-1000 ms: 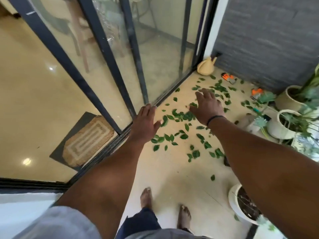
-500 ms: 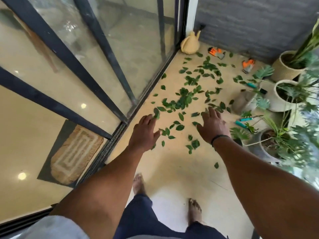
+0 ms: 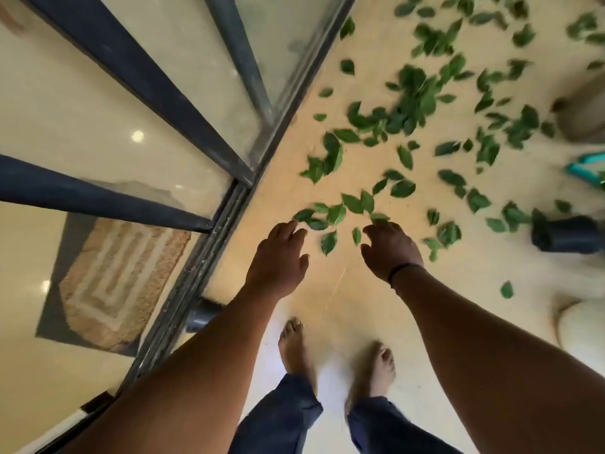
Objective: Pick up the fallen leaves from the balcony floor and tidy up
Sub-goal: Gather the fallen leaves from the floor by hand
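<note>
While reaching down over the balcony floor [image 3: 343, 290]: left hand [image 3: 278, 260] and right hand [image 3: 389, 250] apart, fingers relaxed, holding nothing. Fallen leaves [image 3: 406, 106] scattered far and right, nearest just beyond the fingertips. Glass door [image 3: 157, 83] at left.

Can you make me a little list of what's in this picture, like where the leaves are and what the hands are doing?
place: balcony floor beside a glass sliding door
leaves: many green leaves scattered over the floor, none picked up yet
left hand: left hand reaching down, fingers relaxed, holding nothing
right hand: right hand reaching down near the closest leaves, holding nothing; black band on the wrist
feet: bare feet standing on the floor
indoors: doormat behind the glass
other things: dark pot lying on its side at right
</note>
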